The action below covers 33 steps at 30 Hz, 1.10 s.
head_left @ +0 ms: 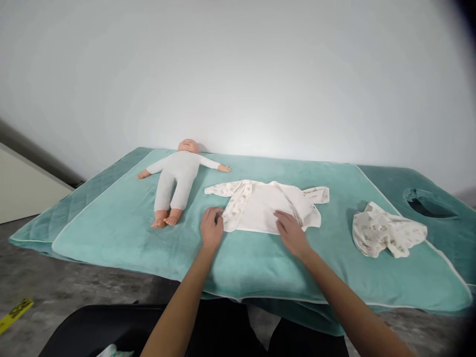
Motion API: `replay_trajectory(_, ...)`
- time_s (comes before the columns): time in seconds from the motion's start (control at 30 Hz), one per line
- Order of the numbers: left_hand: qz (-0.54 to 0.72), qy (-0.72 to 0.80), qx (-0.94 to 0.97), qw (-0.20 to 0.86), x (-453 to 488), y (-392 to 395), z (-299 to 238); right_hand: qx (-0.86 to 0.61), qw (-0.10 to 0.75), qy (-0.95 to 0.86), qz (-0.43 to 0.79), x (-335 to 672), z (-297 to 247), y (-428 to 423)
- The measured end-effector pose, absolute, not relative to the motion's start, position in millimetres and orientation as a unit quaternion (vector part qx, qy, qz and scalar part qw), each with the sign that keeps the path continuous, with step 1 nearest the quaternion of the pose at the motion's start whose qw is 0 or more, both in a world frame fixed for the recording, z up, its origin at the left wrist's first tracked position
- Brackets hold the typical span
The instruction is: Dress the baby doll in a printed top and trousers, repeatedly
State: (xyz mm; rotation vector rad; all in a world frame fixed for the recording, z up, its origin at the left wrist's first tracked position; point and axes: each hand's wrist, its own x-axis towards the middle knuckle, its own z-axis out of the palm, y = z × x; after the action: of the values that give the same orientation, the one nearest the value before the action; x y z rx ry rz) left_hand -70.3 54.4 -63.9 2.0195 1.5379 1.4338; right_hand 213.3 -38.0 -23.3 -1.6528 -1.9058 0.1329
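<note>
A white baby shirt [260, 206] with a small print lies spread on the bed, its front unfastened and the plain inside showing. Its printed left front panel and both sleeves stick out to the sides. At the panel's lower left edge is my left hand [211, 229], fingers bent, with a gap between thumb and fingers. My right hand [292, 234] rests over the shirt's lower edge, right of the middle, fingers stretched out on the cloth. A baby doll [178, 171] in a pale grey suit lies on its back to the left, arms out.
A crumpled printed white baby garment [385, 230] lies at the right. Green covers [130, 243] lie over the bed, which has an oval face hole [431, 204] at the right end. Behind stands a pale wall [238, 74]. A black chair [100, 327] is at the lower left.
</note>
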Motion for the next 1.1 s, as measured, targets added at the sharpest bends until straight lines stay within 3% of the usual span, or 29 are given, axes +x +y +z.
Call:
replay_trajectory(0.17, 0.481, 0.569, 0.658, 0.112, -68, 81, -58, -0.695, 0.131, -0.699, 0.108, 174, -26, 56)
replay_trajectory(0.27, 0.472, 0.618, 0.613, 0.135, -70, 103, -55, -0.721, 0.109, -0.678, 0.090, 167, -37, 100)
replay_trajectory(0.43, 0.432, 0.637, 0.621, 0.150, -75, 136, -50, -0.725, 0.156, -0.668, 0.064, 170, -54, 128)
replay_trajectory(0.7, 0.525, 0.576, 0.617, 0.107, -82, 153, -57, -0.680, 0.194, -0.706, 0.043, 172, -48, 128)
replay_trajectory(0.77, 0.537, 0.591, 0.596, 0.083, -82, 153, -62, -0.654, 0.218, -0.720, 0.083, 171, -45, 126)
replay_trajectory(0.93, 0.516, 0.596, 0.614, 0.045, -80, 149, -67, -0.579, 0.440, -0.607, 0.322, 163, -40, 126)
replay_trajectory(1.1, 0.430, 0.600, 0.672, 0.064, -74, 144, -60, -0.576, 0.483, -0.506, 0.423, 157, -27, 142)
